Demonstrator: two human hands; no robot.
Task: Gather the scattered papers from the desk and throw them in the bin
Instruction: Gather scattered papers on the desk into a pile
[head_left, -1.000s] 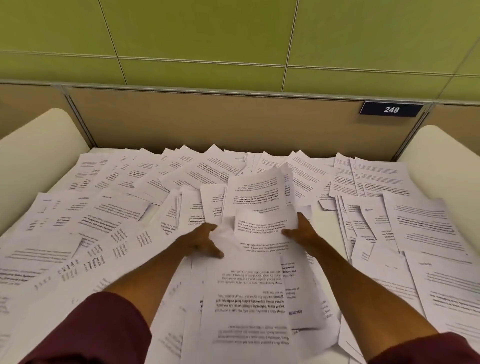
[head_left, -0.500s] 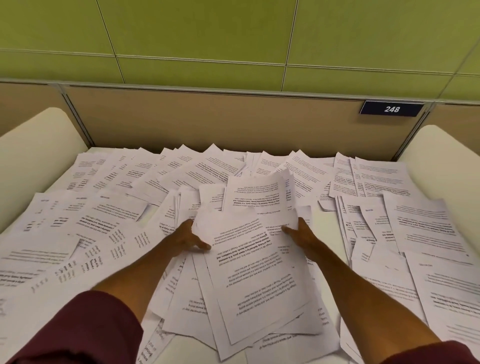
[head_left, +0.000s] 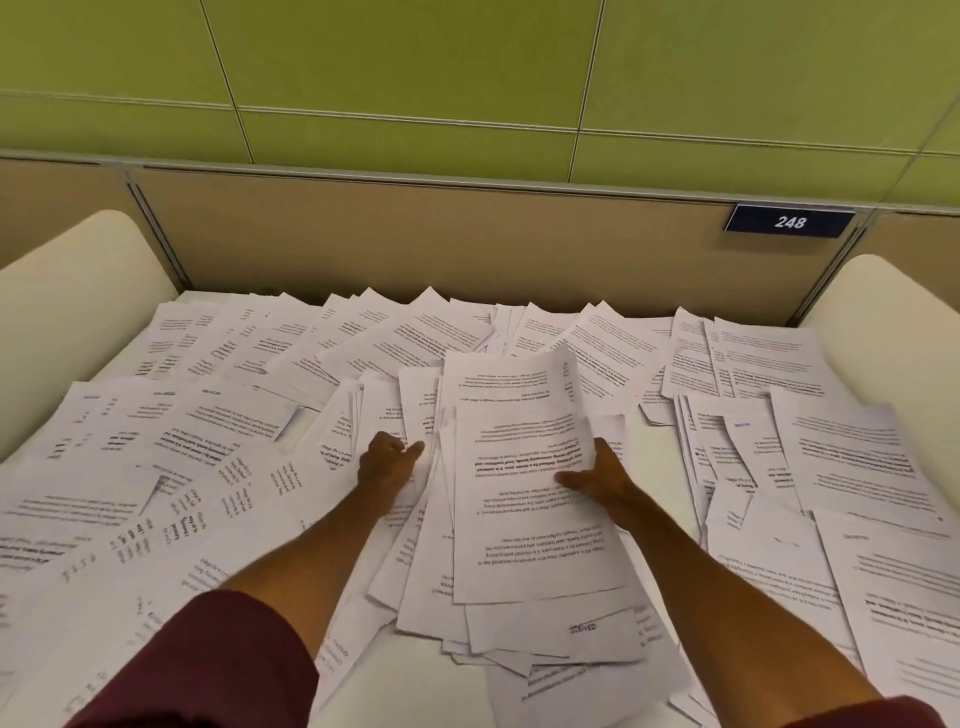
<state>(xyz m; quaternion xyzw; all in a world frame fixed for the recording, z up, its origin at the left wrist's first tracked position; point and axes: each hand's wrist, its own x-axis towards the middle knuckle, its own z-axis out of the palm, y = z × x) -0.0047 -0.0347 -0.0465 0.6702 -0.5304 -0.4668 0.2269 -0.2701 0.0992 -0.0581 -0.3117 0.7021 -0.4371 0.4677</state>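
Printed white papers (head_left: 218, 441) lie scattered over the whole white desk (head_left: 410, 670). In the middle a loose pile of sheets (head_left: 530, 525) is drawn together, fanned toward me. My left hand (head_left: 387, 462) presses on the pile's left edge, fingers curled around some sheets. My right hand (head_left: 597, 475) lies on the pile's right side, thumb on top of the uppermost sheet and fingers under its edge. No bin is in view.
A beige partition (head_left: 467, 239) with a blue "248" plate (head_left: 789, 222) closes off the back of the desk. Cream rounded side panels stand at the left (head_left: 78, 291) and right (head_left: 893, 317). More papers (head_left: 841, 467) cover the right side.
Both hands have pulled the middle sheets together and squared them; the top sheet now lies straighter, and the pile is narrower between my hands.
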